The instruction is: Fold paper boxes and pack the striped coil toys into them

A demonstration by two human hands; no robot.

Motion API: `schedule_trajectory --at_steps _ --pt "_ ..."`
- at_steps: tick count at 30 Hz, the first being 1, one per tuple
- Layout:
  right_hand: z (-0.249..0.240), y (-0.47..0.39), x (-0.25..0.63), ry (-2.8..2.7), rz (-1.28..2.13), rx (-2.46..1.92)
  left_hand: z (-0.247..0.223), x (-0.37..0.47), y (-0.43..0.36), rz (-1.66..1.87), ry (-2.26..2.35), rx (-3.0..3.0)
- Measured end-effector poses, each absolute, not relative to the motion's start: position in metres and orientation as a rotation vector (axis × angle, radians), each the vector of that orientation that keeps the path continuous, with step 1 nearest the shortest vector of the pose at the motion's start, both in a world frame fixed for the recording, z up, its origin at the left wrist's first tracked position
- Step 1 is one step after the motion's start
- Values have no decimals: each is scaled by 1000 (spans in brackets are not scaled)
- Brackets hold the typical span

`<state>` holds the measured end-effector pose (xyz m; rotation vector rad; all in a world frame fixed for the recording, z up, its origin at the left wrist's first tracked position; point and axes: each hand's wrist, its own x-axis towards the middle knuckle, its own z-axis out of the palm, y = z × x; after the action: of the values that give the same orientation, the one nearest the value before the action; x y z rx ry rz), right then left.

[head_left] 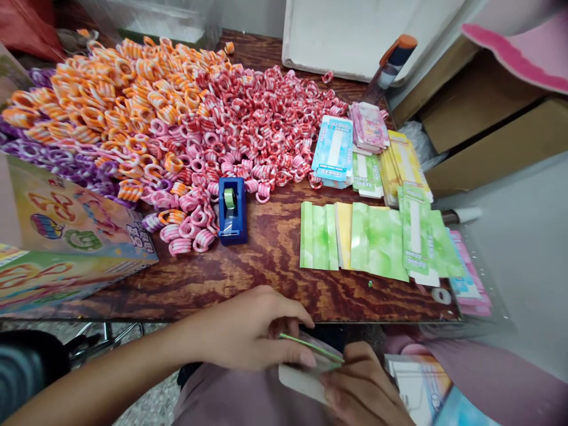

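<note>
Below the table's front edge, my left hand (266,328) is closed with thumb and fingers on a small folded card box (302,381), white on the side facing me, with a thin green edge. My right hand (364,384) grips the same box at its right end; motion blurs that part. On the table above my hands lie flat green card boxes (379,239), spread in a row with a yellow one among them. A blue tape dispenser (233,210) with a roll of tape stands to their left.
A large heap of striped plastic coils (177,112) in orange, red, pink and purple covers the back left. Stacked blue cards (333,148), yellow cards (402,163) and a bottle with an orange cap (390,68) stand right. A printed display box (84,225) is at left.
</note>
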<state>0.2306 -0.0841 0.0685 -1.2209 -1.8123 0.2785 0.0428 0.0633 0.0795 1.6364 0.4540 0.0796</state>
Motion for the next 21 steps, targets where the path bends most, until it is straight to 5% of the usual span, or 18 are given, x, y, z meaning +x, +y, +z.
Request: schedule_trajectory --at_steps 4,7,21 --pt "62 -76 208 -1453 198 -1345 39 47 24 919 809 1207" --pt "60 -64 201 -1466 123 -1403 20 54 -3 1485 833 1536" --pt "38 -52 213 -1705 211 -1364 -4 59 -13 1539 798 1786"
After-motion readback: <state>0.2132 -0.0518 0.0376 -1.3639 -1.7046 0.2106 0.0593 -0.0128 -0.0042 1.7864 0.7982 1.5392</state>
